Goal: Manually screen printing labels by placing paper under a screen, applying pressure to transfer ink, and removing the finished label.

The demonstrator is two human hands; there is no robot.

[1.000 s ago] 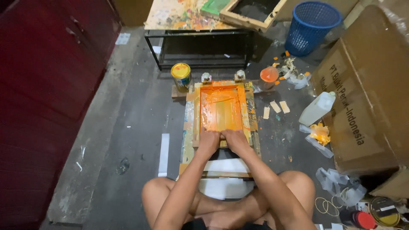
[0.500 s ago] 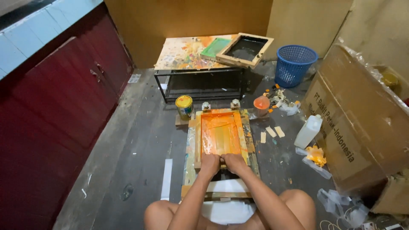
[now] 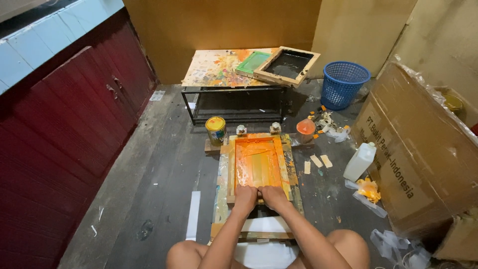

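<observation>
I sit on the floor with a wooden printing frame [image 3: 229, 169] in front of my knees, its mesh covered in orange ink. My left hand [image 3: 245, 196] and my right hand [image 3: 272, 194] sit side by side at the near end of the frame, fingers curled over a squeegee handle [image 3: 259, 190] that is mostly hidden beneath them. The frame rests on a paint-stained wooden base [image 3: 220, 209], with white sheets showing under its near end.
A yellow-lidded tin [image 3: 216, 130] and an orange cup [image 3: 305, 130] stand beyond the frame. A white plastic jug [image 3: 359, 161] and a large cardboard box [image 3: 418, 159] are right. Behind: a low paint-splashed table [image 3: 214, 69] bearing another frame, and a blue basket [image 3: 343, 83]. Red cabinets [image 3: 64, 124] line the left.
My head has tilted up, so more of the room and far wall shows. Both hands have stayed gripped together at the frame's near end.
</observation>
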